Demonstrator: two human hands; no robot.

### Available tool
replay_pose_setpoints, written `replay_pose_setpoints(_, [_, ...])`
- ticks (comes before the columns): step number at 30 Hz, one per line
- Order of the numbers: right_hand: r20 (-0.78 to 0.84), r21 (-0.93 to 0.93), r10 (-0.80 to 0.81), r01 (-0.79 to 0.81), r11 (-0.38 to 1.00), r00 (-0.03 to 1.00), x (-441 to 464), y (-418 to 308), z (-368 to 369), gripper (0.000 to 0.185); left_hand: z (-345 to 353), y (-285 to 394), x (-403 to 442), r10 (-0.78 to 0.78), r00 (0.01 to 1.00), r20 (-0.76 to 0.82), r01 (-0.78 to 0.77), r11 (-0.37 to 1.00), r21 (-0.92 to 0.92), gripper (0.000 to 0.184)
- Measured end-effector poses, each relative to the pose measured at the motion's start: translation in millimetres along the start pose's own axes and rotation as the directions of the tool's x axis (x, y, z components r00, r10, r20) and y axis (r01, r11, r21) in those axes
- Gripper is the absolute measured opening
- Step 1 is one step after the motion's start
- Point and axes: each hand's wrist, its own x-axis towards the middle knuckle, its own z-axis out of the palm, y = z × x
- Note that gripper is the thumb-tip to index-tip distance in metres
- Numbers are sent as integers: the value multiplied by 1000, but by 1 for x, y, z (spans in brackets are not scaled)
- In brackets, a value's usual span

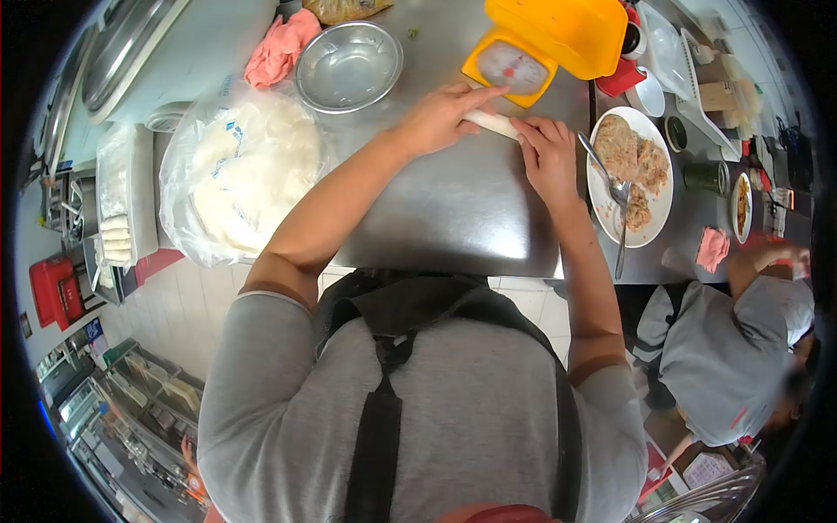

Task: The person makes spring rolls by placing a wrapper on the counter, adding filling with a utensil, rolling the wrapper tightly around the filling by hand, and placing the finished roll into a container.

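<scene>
A white dough roll (493, 123) lies slantwise on the metal table, just in front of a yellow scale (513, 70). My left hand (438, 119) rests over its left end, fingers stretched out and reaching toward the scale. At its right end sits my right hand (547, 155), fingers bent against the roll, beside the oval white plate (656, 218) of minced filling (621, 148). A spoon (619, 192) lies in that plate. Left of my arms, a plastic bag (242, 170) holds a large mass of white dough.
A metal bowl (349, 68) and a pink cloth (281, 48) stand at the back left, with a tray of white rolls (116, 240) at the far left. Another person (728, 349) works at the right, near a smaller pink cloth (712, 249) and a green jar (704, 177).
</scene>
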Motion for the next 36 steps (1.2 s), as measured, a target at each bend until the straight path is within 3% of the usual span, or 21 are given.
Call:
replay_pose_setpoints(4, [78, 83, 51, -57, 995, 996, 7, 6, -7, 40, 1, -19, 14, 51, 998, -24, -55, 979, -198, 71])
replay_pose_setpoints(6, [106, 100, 86, -97, 990, 991, 7, 7, -9, 46, -6, -24, 23, -64, 988, 141, 99, 961, -258, 70])
replay_pose_setpoints(7, [103, 121, 106, -118, 986, 989, 7, 9, -9, 50, -6, -24, 23, -60, 988, 144, 96, 961, -258, 70])
replay_pose_setpoints(9, [100, 140, 125, -138, 980, 987, 9, 13, -10, 53, -6, -23, 24, 187, 982, -19, -184, 975, 125, 70])
replay_pose_setpoints(10, [147, 161, 147, -170, 972, 978, 10, 14, -11, 53, -7, -22, 21, 190, 982, -18, -186, 975, 124, 70])
replay_pose_setpoints(12, [193, 178, 174, -209, 962, 966, 10, 15, -16, 53, -6, -18, 13, 34, 999, -10, -34, 999, -17, 66])
replay_pose_setpoints(17, [405, 249, 192, -309, 918, 894, 0, -4, -43, 53, -9, -5, -4, -106, 982, 155, 140, 965, -221, 71])
replay_pose_setpoints(18, [404, 248, 193, -310, 918, 894, -15, -10, -41, 53, -8, 0, -15, -135, 969, 205, 186, 948, -259, 74])
replay_pose_setpoints(20, [339, 337, 73, -194, 921, 938, -52, -23, -34, 56, -1, 9, -45, -104, 980, 170, 139, 969, -206, 74])
replay_pose_setpoints(22, [362, 343, 92, -225, 912, 928, -66, -45, -44, 58, 2, 21, -71, -75, 988, 138, 96, 984, -152, 73])
replay_pose_setpoints(25, [407, 366, 108, -271, 890, 907, -80, -61, -47, 61, 6, 33, -93, -148, 984, 100, 160, 978, -131, 72])
replay_pose_setpoints(28, [307, 159, 149, -205, 966, 940, -80, -78, -53, 74, 6, 32, -90, -165, 985, 44, 170, 968, -185, 76])
replay_pose_setpoints(30, [242, 177, 87, -133, 975, 966, -78, -96, -45, 79, -3, 35, -79, -253, 947, 197, 299, 920, -255, 83])
replay_pose_setpoints(31, [176, 188, 31, -65, 980, 984, -78, -107, -39, 84, -6, 38, -80, -256, 947, 195, 301, 919, -256, 83])
replay_pose_setpoints(33, [240, 207, 10, -61, 976, 971, -80, -128, -21, 88, -9, 42, -82, -44, 995, 92, 35, 995, 98, 88])
replay_pose_setpoints(34, [235, 149, 51, -87, 985, 971, -79, -138, -14, 88, -10, 43, -87, -49, 995, 87, 41, 994, 97, 88])
replay_pose_setpoints(36, [213, 7, 80, -83, 997, 974, -76, -138, 0, 87, -15, 43, -101, -63, 995, -76, 73, 987, 143, 86])
